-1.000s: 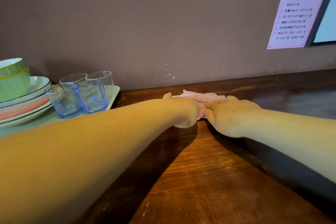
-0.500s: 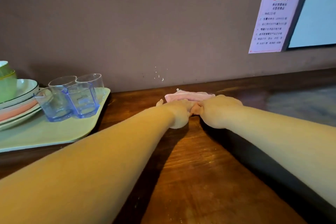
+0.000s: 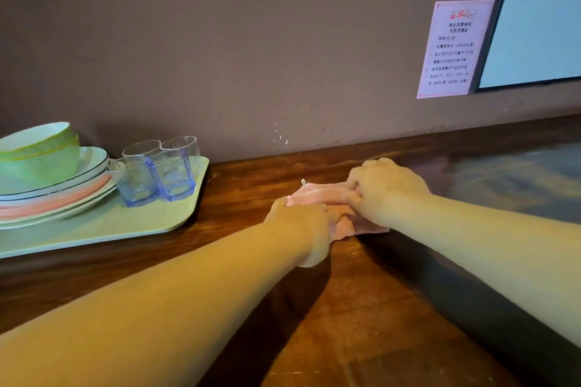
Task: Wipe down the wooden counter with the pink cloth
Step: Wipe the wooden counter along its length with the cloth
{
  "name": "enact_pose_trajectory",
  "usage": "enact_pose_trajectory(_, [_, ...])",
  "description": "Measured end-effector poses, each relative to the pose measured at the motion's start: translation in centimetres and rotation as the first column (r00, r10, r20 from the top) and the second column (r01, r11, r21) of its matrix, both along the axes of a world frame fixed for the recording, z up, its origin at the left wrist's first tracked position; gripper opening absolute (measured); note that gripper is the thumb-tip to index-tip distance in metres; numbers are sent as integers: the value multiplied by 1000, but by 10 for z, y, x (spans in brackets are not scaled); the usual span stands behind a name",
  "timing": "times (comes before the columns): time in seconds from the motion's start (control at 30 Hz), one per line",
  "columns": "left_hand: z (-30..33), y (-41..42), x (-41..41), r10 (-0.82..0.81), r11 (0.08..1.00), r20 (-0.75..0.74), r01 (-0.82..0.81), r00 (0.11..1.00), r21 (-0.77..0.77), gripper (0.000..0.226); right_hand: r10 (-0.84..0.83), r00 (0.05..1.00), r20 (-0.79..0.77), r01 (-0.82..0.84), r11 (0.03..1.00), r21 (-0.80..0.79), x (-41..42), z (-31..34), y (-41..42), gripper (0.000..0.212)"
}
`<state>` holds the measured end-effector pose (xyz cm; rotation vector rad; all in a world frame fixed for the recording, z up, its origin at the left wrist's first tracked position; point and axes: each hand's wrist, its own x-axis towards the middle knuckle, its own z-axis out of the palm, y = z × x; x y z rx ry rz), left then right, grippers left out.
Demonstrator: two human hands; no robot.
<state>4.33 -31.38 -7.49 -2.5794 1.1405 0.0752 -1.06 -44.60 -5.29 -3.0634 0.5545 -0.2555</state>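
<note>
Both hands, the left hand [image 3: 301, 223] and right hand [image 3: 385, 190], grip a pink cloth [image 3: 317, 195] with curled fingers on the wooden counter [image 3: 361, 308]. At two o'clock, a pink wall notice [image 3: 454, 49] has unreadable print.

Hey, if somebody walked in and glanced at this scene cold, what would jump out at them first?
Two bare forearms reach in from the bottom corners, and the left hand and right hand meet on a crumpled pink cloth in the middle of the wooden counter. At far left a pale green tray carries stacked plates, a green bowl and clear blue-tinted glasses. A pink printed notice hangs on the brown wall, upper right.
</note>
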Motion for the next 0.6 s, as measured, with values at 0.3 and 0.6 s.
enact_pose_trajectory(0.3, [-20,-7,22,170,938,-139,-203,976,-280,59,203,970,-137,-187,976,115,40,-44,1,55])
enact_pose_trajectory(0.6, [-37,17,20,156,962,-190,-193,969,-195,73,329,934,-139,-306,938,165,28,-60,1,58])
